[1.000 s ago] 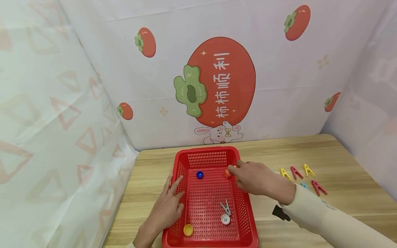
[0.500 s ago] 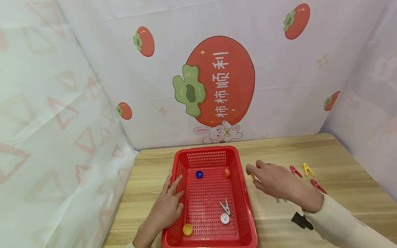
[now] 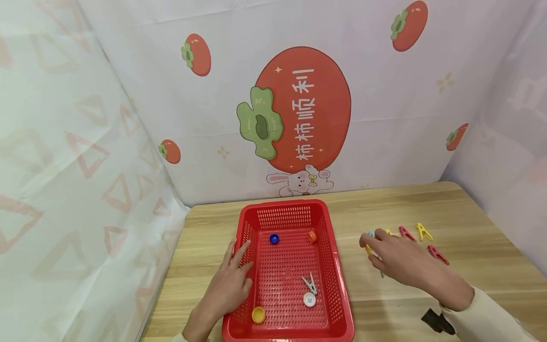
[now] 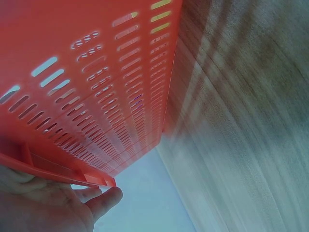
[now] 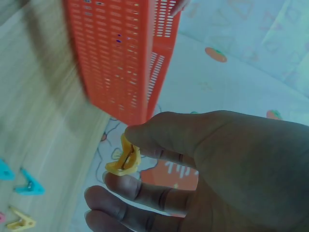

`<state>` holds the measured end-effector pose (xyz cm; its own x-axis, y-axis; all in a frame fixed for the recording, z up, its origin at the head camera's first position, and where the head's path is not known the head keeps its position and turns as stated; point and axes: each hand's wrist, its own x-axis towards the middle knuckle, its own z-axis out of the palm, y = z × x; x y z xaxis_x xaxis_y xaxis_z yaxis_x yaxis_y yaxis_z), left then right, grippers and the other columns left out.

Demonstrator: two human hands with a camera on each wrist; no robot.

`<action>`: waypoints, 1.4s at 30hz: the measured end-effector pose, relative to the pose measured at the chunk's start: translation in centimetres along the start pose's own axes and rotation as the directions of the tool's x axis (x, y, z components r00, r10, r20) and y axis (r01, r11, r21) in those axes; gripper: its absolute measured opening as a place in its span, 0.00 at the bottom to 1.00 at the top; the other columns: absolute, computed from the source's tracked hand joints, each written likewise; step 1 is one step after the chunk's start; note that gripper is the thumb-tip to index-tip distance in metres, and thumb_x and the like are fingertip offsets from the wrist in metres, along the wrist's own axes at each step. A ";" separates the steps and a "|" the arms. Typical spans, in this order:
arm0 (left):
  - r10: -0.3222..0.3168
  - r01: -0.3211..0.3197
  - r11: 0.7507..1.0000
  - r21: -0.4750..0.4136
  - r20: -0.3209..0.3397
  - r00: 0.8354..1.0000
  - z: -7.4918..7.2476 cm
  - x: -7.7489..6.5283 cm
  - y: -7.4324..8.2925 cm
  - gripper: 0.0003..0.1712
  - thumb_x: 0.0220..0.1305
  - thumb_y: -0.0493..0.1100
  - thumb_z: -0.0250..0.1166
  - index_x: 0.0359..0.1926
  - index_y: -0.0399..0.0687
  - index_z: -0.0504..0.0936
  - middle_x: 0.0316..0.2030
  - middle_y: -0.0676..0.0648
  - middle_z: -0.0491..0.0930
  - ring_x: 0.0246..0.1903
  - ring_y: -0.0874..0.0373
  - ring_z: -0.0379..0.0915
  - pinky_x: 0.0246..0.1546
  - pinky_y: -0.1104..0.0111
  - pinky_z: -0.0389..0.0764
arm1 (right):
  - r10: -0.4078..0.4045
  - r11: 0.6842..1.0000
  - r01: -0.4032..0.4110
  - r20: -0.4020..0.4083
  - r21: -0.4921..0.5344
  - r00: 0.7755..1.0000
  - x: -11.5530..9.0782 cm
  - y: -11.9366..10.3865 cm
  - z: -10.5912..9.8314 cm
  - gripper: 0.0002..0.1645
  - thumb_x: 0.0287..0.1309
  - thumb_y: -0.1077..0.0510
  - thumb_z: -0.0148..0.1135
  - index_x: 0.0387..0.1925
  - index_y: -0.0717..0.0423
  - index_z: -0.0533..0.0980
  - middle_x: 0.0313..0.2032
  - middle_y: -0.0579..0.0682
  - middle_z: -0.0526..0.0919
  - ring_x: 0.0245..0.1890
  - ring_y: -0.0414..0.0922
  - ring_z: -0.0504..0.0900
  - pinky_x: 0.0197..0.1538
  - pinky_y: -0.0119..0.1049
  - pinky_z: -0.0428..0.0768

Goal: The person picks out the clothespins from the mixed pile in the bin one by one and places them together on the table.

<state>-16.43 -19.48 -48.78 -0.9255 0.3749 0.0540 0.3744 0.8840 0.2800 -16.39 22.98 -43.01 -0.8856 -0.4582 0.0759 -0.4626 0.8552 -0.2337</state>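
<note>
My right hand [image 3: 403, 259] is over the table to the right of the red basket [image 3: 337, 275]. Between its thumb and index finger it pinches a small yellow clothespin [image 5: 126, 157]. My left hand [image 3: 226, 285] rests on the basket's left rim with its fingers spread. Inside the basket lie a blue cap [image 3: 274, 239], an orange cap [image 3: 312, 236], a yellow cap [image 3: 258, 315], a white cap [image 3: 309, 299] and a grey clothespin [image 3: 310, 286].
Right of the basket, several clothespins lie on the wooden table [image 3: 427, 299], among them a red one [image 3: 438, 255], a yellow one [image 3: 424, 232] and a blue one [image 5: 30, 184]. The right hand partly hides some of them. A printed cloth [image 3: 384, 142] hangs behind the table.
My right hand has lifted away from the basket's right side, beside the orange cap, and moved right over the table with the yellow clothespin. The left hand has stayed on the rim.
</note>
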 end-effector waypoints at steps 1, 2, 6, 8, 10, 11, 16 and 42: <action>-0.005 0.005 1.000 0.001 0.004 1.000 0.0 0.0 0.0 0.20 0.69 0.37 0.67 0.58 0.31 0.88 0.84 0.38 0.60 0.87 0.35 0.35 0.84 0.40 0.60 | 0.001 1.000 -0.001 0.000 0.001 1.000 -0.3 0.2 0.2 0.12 0.69 0.59 0.71 0.51 0.46 0.79 0.34 0.43 0.77 0.20 0.34 0.61 0.21 0.28 0.63; -0.004 0.004 1.000 0.000 0.003 1.000 -0.1 0.0 0.1 0.20 0.69 0.36 0.67 0.58 0.31 0.88 0.84 0.38 0.60 0.87 0.35 0.35 0.84 0.40 0.60 | 0.007 1.000 -0.007 0.005 0.002 1.000 -0.5 0.4 0.3 0.12 0.70 0.58 0.70 0.51 0.45 0.79 0.34 0.43 0.76 0.20 0.34 0.61 0.21 0.28 0.63; 0.001 -0.001 1.000 0.002 0.002 1.000 -0.2 -0.1 0.1 0.20 0.68 0.36 0.68 0.57 0.30 0.88 0.84 0.38 0.60 0.87 0.35 0.36 0.84 0.41 0.60 | 0.055 0.998 -0.056 0.023 0.021 0.998 -1.6 0.8 1.1 0.12 0.71 0.57 0.70 0.51 0.42 0.78 0.33 0.40 0.75 0.20 0.35 0.61 0.20 0.27 0.60; 0.004 -0.004 1.000 0.003 0.002 1.000 -0.2 -0.1 0.2 0.20 0.68 0.36 0.68 0.57 0.30 0.88 0.84 0.38 0.60 0.87 0.35 0.36 0.84 0.41 0.60 | 0.075 0.997 -0.076 0.029 0.026 0.997 -2.1 1.0 1.5 0.13 0.71 0.56 0.71 0.51 0.41 0.77 0.33 0.39 0.75 0.19 0.35 0.60 0.20 0.27 0.59; 0.005 -0.005 1.000 0.004 0.003 1.000 -0.3 -0.1 0.2 0.20 0.68 0.36 0.68 0.57 0.30 0.88 0.84 0.38 0.60 0.87 0.35 0.36 0.84 0.41 0.59 | 0.084 0.996 -0.085 0.032 0.033 0.996 -2.6 1.2 1.9 0.14 0.69 0.56 0.72 0.51 0.40 0.77 0.34 0.39 0.76 0.19 0.34 0.60 0.21 0.28 0.59; 0.004 -0.004 1.000 0.004 0.004 1.000 -0.3 -0.1 0.2 0.20 0.68 0.36 0.68 0.57 0.30 0.88 0.84 0.38 0.60 0.87 0.35 0.36 0.85 0.41 0.59 | 0.088 0.995 -0.089 0.034 0.035 0.996 -2.9 1.3 2.1 0.14 0.69 0.56 0.72 0.51 0.40 0.77 0.34 0.39 0.77 0.20 0.34 0.60 0.21 0.28 0.60; 0.003 -0.003 1.000 0.000 0.007 1.000 -0.3 -0.2 0.2 0.20 0.68 0.35 0.67 0.57 0.30 0.88 0.84 0.38 0.60 0.87 0.35 0.36 0.84 0.41 0.59 | 0.125 0.990 -0.129 0.074 0.055 0.989 -4.2 1.8 2.9 0.14 0.69 0.55 0.73 0.50 0.41 0.78 0.36 0.40 0.78 0.22 0.35 0.63 0.23 0.29 0.65; 0.013 -0.013 1.000 0.003 0.007 1.000 -0.2 0.0 0.0 0.19 0.68 0.36 0.68 0.57 0.30 0.88 0.84 0.38 0.59 0.87 0.35 0.36 0.83 0.41 0.61 | 0.283 0.959 -0.279 0.144 -0.052 0.948 -8.1 2.2 8.1 0.09 0.72 0.56 0.67 0.50 0.44 0.78 0.32 0.44 0.71 0.25 0.40 0.65 0.25 0.32 0.68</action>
<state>-16.43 -19.55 -48.62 -0.9200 0.3885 0.0508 0.3868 0.8798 0.2763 -9.93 26.59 -51.94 -0.9646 -0.2271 -0.1342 -0.1990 0.9605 -0.1946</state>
